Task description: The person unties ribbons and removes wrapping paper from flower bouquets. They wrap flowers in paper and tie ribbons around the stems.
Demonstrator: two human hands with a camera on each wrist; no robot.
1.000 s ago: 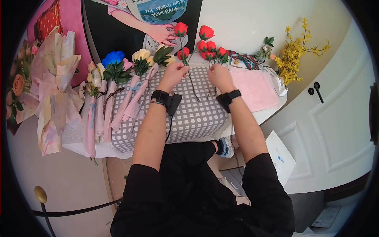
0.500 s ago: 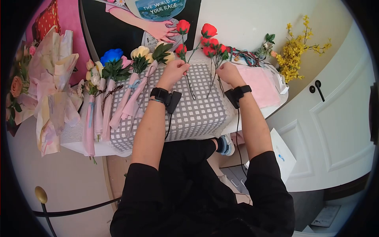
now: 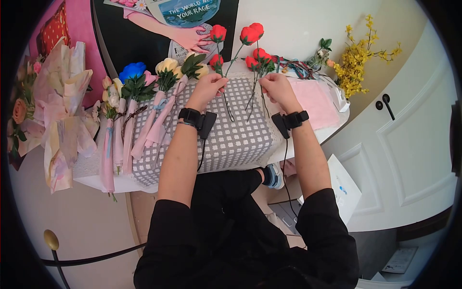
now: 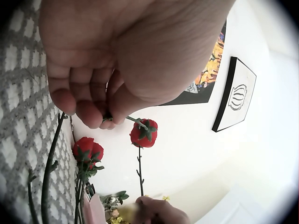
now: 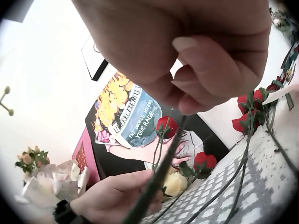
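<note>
Over the checked cloth (image 3: pixel 240 137), my left hand (image 3: pixel 210 89) pinches thin green stems between thumb and fingertips. Red rose blooms (image 3: pixel 218 33) stand above it. In the left wrist view its fingers hold a stem beside a red bloom (image 4: pixel 144 134). My right hand (image 3: pixel 278 90), a short way to the right, grips a dark green stem (image 5: pixel 161 179) with curled fingers; the stem's lower part runs toward the right wrist camera. Two red blooms (image 3: pixel 249 35) overlap high between the hands. More red roses (image 3: pixel 260 55) lie on the cloth just behind the right hand.
Left of the hands lie wrapped flowers, among them a blue bloom (image 3: pixel 131 72) and cream blooms (image 3: pixel 168 66). A large paper-wrapped bouquet (image 3: pixel 65 111) stands at far left. Pink sheets (image 3: pixel 315 103), ribbons (image 3: pixel 301 67) and yellow flowers (image 3: pixel 353 72) are at right.
My right hand has moved right, away from the left hand, its wrist turning. A second red bloom now shows high beside the upper right one. My left hand has barely moved.
</note>
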